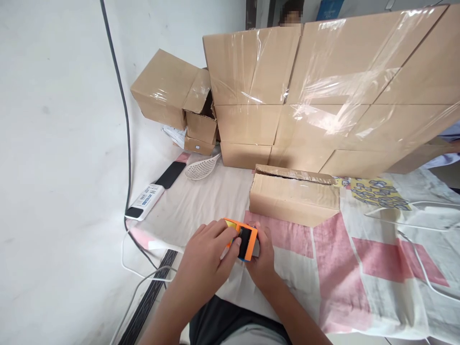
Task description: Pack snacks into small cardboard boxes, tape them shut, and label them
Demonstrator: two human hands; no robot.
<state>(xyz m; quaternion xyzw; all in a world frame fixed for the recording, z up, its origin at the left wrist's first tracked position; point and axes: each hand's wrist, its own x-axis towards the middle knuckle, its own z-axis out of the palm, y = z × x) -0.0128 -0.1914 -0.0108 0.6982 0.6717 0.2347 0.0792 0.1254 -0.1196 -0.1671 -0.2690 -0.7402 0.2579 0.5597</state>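
Both hands on a small orange block-like gadget [245,239] with a black face, held just above the cloth-covered table [359,268], near and in front of the small open carton [293,199]. Left hand [206,256] wraps the gadget's left end, fingers curled over the top, thumb pressing the black face; clenched on it. Right hand [262,261] cups the right end and underside, fingers closed round it too. A yellow patch shows on the part under the left fingers.

Handling, as a guess: hard plastic shell, stiff, light, smooth and a bit slippery; probably not fragile, though the black insert might pop out or scratch. Best hold looks like the two short ends, pinched across the orange frame, keeping off the black face.

Long axis runs roughly left-right, parallel to the carton's front edge, tilted a little down toward the right. Black face points up and toward the wearer. What the far side looks like, cannot tell.

Left of the carton: a white slotted scoop [201,167], a black phone [170,174], a white power strip [145,201]. Behind the carton, a wall of taped cardboard boxes [323,91]
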